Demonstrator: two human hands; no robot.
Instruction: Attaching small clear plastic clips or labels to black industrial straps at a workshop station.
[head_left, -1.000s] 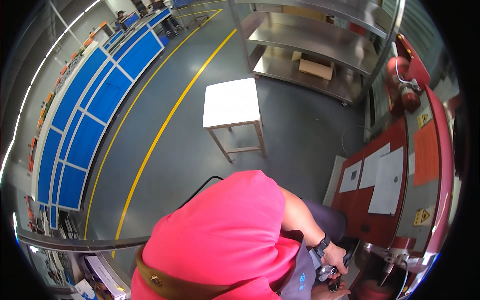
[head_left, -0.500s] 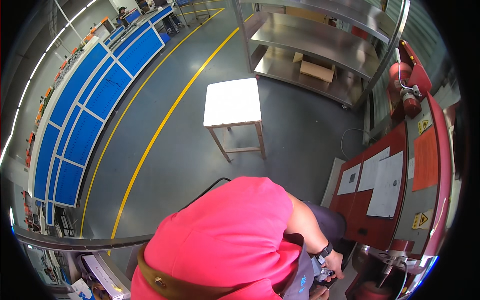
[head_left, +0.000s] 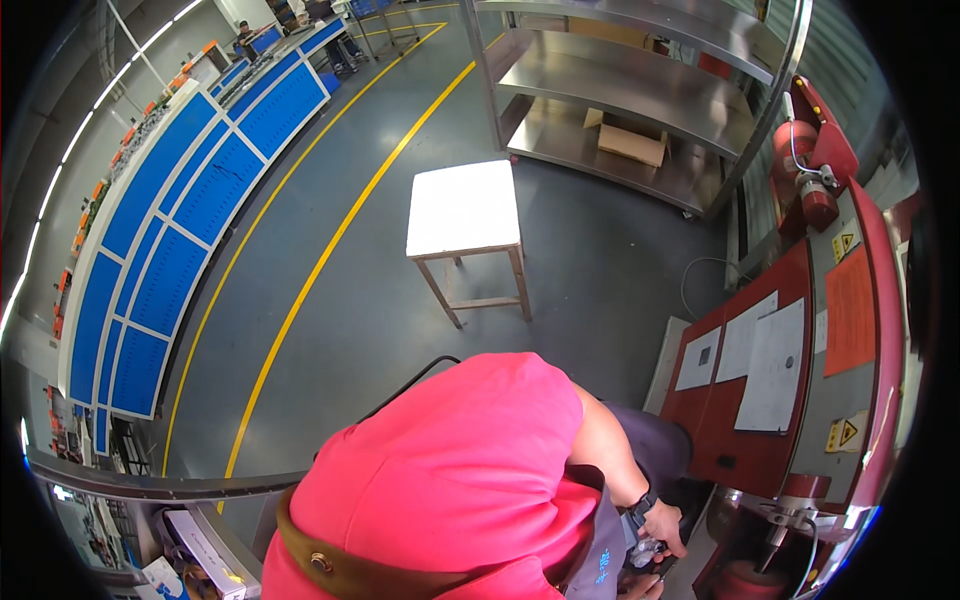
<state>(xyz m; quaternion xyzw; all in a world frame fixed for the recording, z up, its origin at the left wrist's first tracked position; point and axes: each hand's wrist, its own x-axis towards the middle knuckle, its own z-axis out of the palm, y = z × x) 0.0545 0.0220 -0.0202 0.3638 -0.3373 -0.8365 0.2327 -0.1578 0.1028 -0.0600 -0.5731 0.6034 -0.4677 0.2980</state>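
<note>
My left arm in a pink sleeve (head_left: 470, 430) bends toward the lower right, a dark watch (head_left: 645, 503) on its wrist. My left hand (head_left: 664, 526) is closed with its fingers curled around a small silvery part (head_left: 648, 550) with rounded, glassy-looking pieces. Just below it, my right hand (head_left: 642, 588) shows only a few bent fingers, pinched near a thin dark piece that I cannot make out. Both hands are close together in front of my dark apron (head_left: 603, 560). The picture's lower edge and the apron hide the rest of the right hand.
A red and grey machine (head_left: 745, 460) with papers stands close on the right. A white-topped stool (head_left: 462, 210) stands ahead, and behind it a steel shelf rack (head_left: 620, 80) holding an open carton (head_left: 632, 143). Blue panelled benches (head_left: 170, 240) run along the left.
Both hands have shifted only slightly, the silvery part staying in the left one. A little more of the right hand's fingers shows. The view has moved a touch.
</note>
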